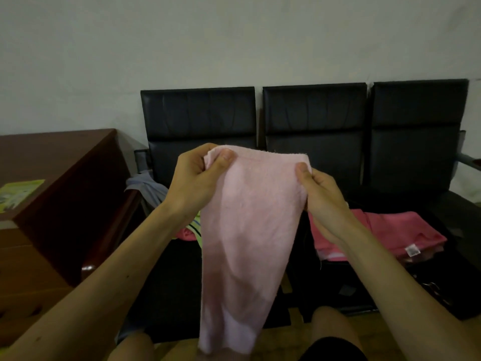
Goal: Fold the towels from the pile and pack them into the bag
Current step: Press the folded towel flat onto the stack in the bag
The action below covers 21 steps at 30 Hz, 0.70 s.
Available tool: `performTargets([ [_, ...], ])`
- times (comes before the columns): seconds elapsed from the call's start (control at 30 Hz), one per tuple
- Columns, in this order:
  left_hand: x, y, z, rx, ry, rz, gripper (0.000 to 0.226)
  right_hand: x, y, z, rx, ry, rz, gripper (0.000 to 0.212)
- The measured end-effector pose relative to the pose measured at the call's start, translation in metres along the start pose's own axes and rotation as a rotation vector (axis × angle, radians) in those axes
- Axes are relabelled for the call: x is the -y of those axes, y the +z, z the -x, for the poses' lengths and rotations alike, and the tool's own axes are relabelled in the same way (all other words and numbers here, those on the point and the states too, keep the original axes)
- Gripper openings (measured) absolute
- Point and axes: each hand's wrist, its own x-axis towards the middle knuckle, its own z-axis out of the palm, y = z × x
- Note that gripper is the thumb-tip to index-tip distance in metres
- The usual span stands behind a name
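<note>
Pink soft towel (247, 230) hangs long; left hand (194, 182) and right hand (324, 198) pinch its top corners to fold it.

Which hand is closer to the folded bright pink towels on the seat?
Right. The right hand is by the left edge of the folded pink towels; the left hand pinches the pale towel farther left.

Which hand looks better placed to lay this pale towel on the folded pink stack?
Probably the right hand: it pinches the towel right beside the stack; the left hand holds the far corner.
</note>
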Motion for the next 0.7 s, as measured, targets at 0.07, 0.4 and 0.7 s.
performTargets([
  [0.07, 0.004, 0.002, 0.002, -0.006, -0.025, 0.032, 0.015, -0.006, 0.005, 0.002, 0.011, 0.035, -0.06, 0.03],
  [0.4, 0.057, -0.018, 0.009, -0.077, -0.279, 0.066, 0.016, -0.099, 0.046, 0.056, 0.409, 0.409, -0.164, 0.016],
  [0.7, 0.128, -0.04, 0.034, -0.133, -0.822, 0.307, 0.03, -0.08, 0.053, 0.043, 0.508, 0.54, -0.672, 0.059],
])
